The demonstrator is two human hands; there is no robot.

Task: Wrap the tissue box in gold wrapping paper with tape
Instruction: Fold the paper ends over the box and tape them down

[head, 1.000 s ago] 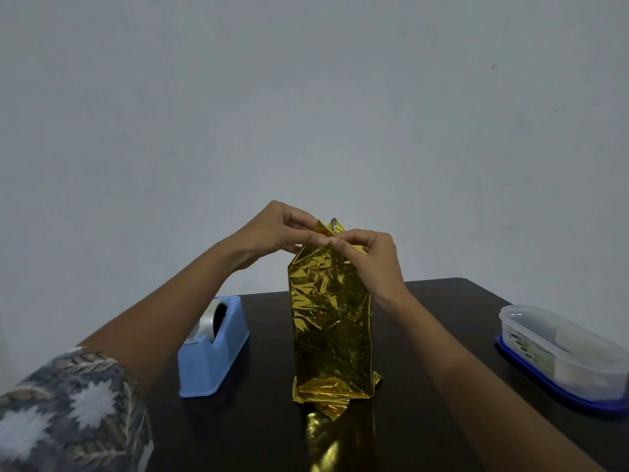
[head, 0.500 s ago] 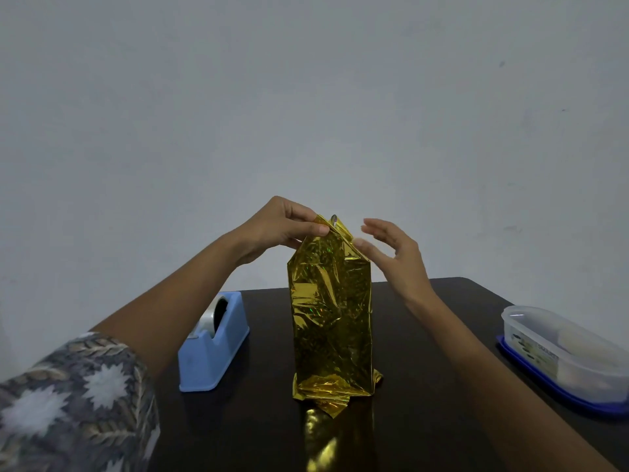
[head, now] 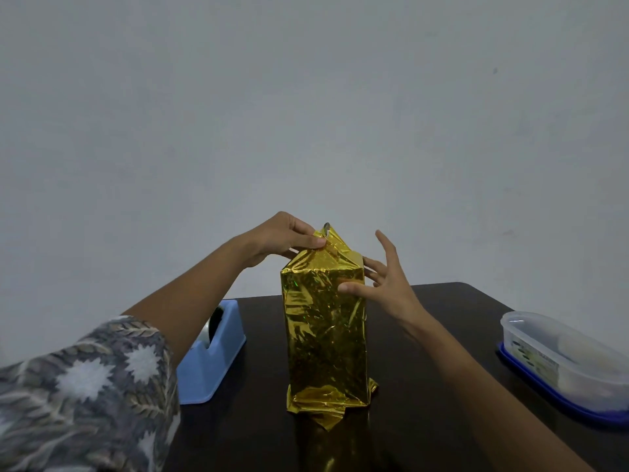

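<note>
Head view: gold-wrapped tissue box [head: 325, 335] stands upright on the dark table [head: 425, 369] near the tape dispenser [head: 211, 362], left hand [head: 282, 236] pinching its top paper flap [head: 335, 241], right hand [head: 388, 284] splayed, gripping nothing, thumb touching its upper front

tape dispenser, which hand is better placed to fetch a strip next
Probably the right hand: it is open, only touching the wrapped box, while the left hand pinches the top flap. The tape dispenser sits left of the box, so it must reach across.
</note>
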